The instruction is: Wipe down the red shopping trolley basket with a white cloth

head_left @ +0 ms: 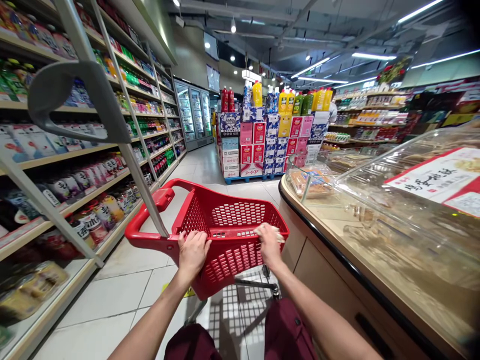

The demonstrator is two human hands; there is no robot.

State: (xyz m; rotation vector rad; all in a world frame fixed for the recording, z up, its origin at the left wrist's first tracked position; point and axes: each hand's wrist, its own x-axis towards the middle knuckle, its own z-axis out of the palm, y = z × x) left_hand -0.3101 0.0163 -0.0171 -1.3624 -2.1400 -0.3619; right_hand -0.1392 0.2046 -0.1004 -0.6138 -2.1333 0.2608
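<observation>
A red plastic shopping cart (pixel 232 212) stands sideways in front of me, its perforated basket showing nothing inside. My left hand (pixel 193 252) grips the near rim of the basket, close to the grey metal pole, fingers curled over the edge. Farther right, my right hand (pixel 270 245) is closed on a pale, crumpled cloth (pixel 278 234) and presses it against the rim near the basket's narrow end. Parts of the cloth are hidden under the fingers. A grey plastic hook-shaped grip (pixel 78 100) sits on the pole at the upper left.
Drink shelves (pixel 86 190) line the left side. A display counter (pixel 337 240) with clear covers runs close along the right. Ahead stand stacked drink cartons (pixel 253 150) with bottles on top, and glass-door fridges (pixel 193 112). Pale tiles (pixel 116 285) cover the floor.
</observation>
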